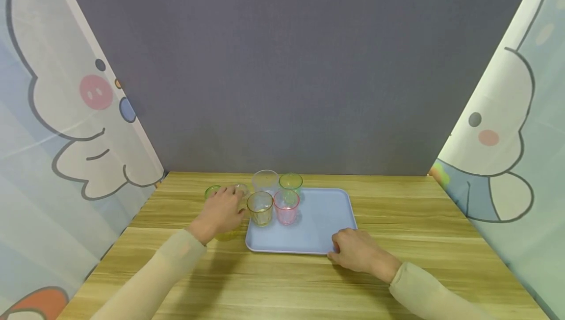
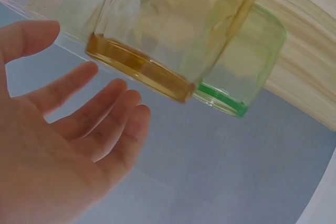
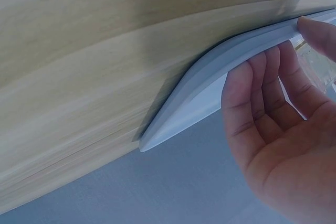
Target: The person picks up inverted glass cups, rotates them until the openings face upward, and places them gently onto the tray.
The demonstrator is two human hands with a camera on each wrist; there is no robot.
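Observation:
My left hand (image 1: 220,209) is over the cups left of the tray, its fingers loosely bent and holding nothing. Partly hidden under it is a yellow cup (image 1: 228,235); a green-rimmed cup (image 1: 212,191) and a clear cup (image 1: 241,190) show just beyond. In the left wrist view an amber cup (image 2: 157,30) is close to the fingertips, with a green cup (image 2: 244,61) behind it. My right hand (image 1: 356,250) grips the light blue tray (image 1: 326,217) at its front right corner, thumb and fingers on the rim (image 3: 252,45).
On the tray's left half stand a yellow cup (image 1: 260,209), a pink cup (image 1: 287,209), a clear cup (image 1: 265,181) and a green cup (image 1: 291,182). A grey panel (image 1: 282,74) rises behind the wooden table (image 1: 282,285), with cartoon-printed curtains at both sides.

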